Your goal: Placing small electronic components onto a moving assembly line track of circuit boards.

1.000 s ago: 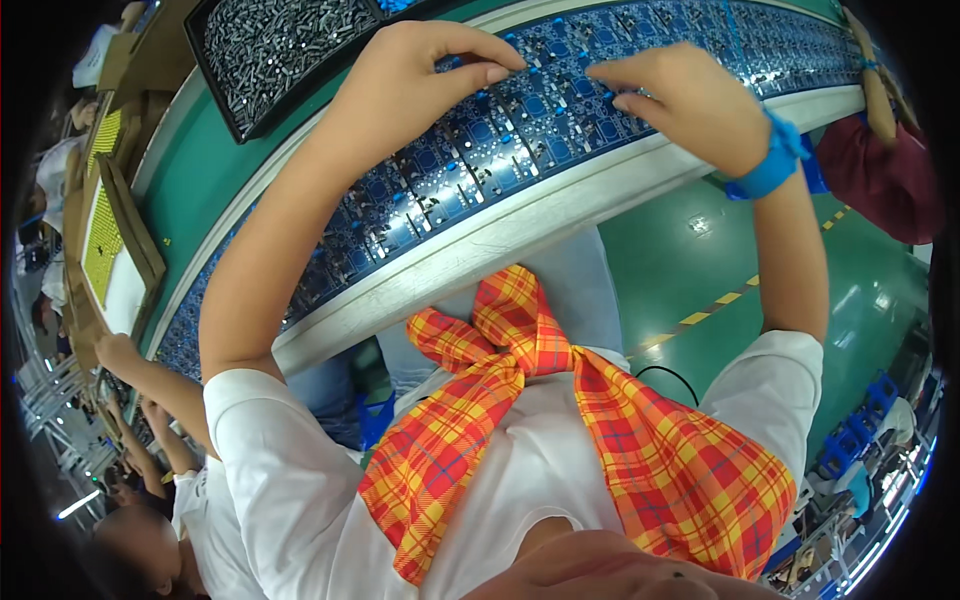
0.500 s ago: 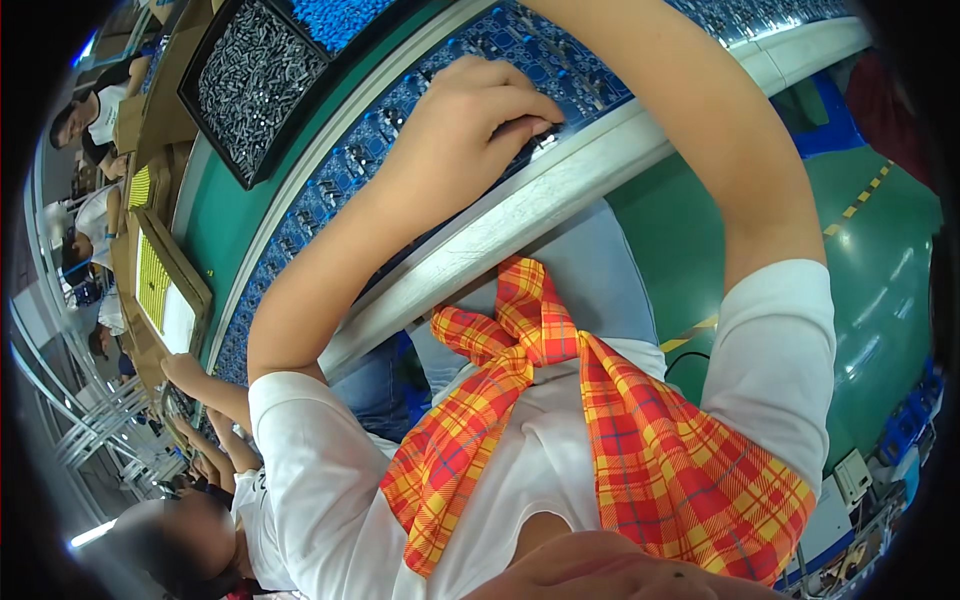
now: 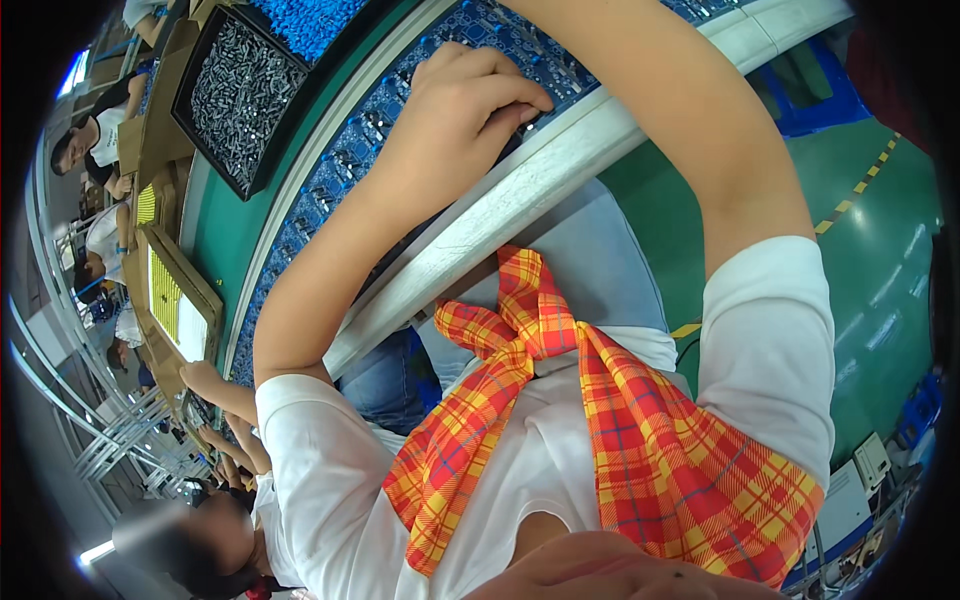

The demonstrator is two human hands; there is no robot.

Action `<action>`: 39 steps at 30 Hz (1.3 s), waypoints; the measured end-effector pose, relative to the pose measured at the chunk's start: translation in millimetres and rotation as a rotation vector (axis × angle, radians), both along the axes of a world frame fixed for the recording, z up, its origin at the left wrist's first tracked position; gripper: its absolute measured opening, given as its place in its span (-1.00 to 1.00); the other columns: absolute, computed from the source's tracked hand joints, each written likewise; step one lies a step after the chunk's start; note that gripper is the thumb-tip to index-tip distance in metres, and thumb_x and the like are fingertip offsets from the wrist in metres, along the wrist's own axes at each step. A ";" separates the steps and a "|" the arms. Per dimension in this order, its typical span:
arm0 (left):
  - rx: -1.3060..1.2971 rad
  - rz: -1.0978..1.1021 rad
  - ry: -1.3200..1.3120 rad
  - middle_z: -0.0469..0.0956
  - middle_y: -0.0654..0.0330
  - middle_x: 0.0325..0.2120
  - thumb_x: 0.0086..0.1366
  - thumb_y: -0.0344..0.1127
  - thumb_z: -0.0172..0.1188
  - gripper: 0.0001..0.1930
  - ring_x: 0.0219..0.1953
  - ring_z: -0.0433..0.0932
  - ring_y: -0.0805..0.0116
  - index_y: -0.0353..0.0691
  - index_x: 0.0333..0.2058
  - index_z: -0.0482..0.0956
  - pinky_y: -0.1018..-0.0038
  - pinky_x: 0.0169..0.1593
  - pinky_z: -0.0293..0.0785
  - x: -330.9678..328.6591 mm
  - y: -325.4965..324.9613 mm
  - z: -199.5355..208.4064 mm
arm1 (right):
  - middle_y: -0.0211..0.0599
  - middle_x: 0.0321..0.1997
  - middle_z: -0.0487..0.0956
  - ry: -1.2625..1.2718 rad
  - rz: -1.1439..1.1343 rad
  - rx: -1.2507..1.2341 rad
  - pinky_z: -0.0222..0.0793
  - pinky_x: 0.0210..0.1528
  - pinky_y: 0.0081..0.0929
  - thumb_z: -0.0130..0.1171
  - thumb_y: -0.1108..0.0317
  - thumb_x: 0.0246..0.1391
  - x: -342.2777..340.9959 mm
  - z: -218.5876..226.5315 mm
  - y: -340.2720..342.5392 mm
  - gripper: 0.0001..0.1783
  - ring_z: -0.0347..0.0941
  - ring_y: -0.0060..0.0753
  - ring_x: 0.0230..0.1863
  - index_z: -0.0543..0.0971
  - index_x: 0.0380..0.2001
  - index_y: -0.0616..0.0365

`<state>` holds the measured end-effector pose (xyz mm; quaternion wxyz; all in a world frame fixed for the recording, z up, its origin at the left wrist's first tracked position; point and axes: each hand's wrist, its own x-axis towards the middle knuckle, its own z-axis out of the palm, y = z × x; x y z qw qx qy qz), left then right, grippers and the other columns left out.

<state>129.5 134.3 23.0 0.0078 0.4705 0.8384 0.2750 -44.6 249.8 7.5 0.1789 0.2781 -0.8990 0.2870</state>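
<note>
Blue circuit boards (image 3: pixel 345 165) fitted with small metal and blue parts lie in a row along the bench line. Over them, close to the pale front rail (image 3: pixel 570 150), is my left hand (image 3: pixel 450 125), thumb and forefinger pinched together. Whatever sits between those fingertips is too small and covered to name. My right forearm (image 3: pixel 650 80) reaches up across the boards and leaves the picture at the top, so the right hand itself is hidden. Beyond the boards stands a black tray (image 3: pixel 258 178) of loose silvery metal parts, beside a heap of blue components (image 3: pixel 310 22).
A green strip (image 3: pixel 225 215) runs behind the boards. Cardboard boxes (image 3: pixel 140 262) with yellow pieces stand at the far left. A co-worker's arm (image 3: pixel 222 392) reaches to the line on my left. To the right, a blue plastic stool (image 3: pixel 825 115) stands on the green floor.
The view has shifted slightly. My left hand stays pinched over the boards near the rail, and the shiny bit seen by its fingertips before is now mostly covered. The right hand stays out of frame.
</note>
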 end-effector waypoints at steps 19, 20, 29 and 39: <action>-0.098 -0.038 0.185 0.56 0.30 -0.28 0.16 -0.48 0.30 -0.81 -0.06 0.47 0.23 -0.05 -0.26 0.74 0.25 0.09 0.25 4.9 -7.3 3.7 | -0.14 -0.48 0.67 -0.622 -0.293 -0.182 0.55 -0.26 -0.28 0.31 0.38 0.11 28.4 60.8 -11.8 -0.87 0.63 -0.20 -0.40 0.72 -0.39 0.22; -0.080 -0.047 0.145 0.56 0.29 -0.27 0.15 -0.48 0.31 -0.80 -0.06 0.48 0.21 -0.06 -0.25 0.73 0.26 0.08 0.26 4.6 -7.8 3.1 | -0.14 -0.48 0.67 -0.622 -0.287 -0.177 0.55 -0.26 -0.28 0.31 0.38 0.11 27.0 53.3 -11.6 -0.87 0.63 -0.20 -0.40 0.72 -0.39 0.22; 0.058 0.020 0.191 0.56 0.29 -0.31 0.17 -0.42 0.29 -0.84 -0.10 0.49 0.21 -0.04 -0.28 0.75 0.21 0.04 0.32 1.3 -7.1 7.2 | -0.16 -0.43 0.69 -0.186 0.125 -0.428 0.52 -0.24 -0.36 0.30 0.27 0.17 12.4 9.1 27.4 -0.77 0.61 -0.35 -0.37 0.73 -0.32 0.25; -0.026 0.796 0.455 0.51 -0.07 0.03 0.30 -0.21 0.29 -0.56 0.16 0.42 -0.12 -0.22 0.11 0.54 0.10 0.26 0.31 -96.9 -164.8 14.1 | -0.37 -0.28 0.72 -0.557 0.057 -0.343 0.52 -0.13 -0.52 0.29 0.40 0.21 76.0 15.9 123.8 -0.81 0.59 -0.56 -0.26 0.71 -0.20 0.30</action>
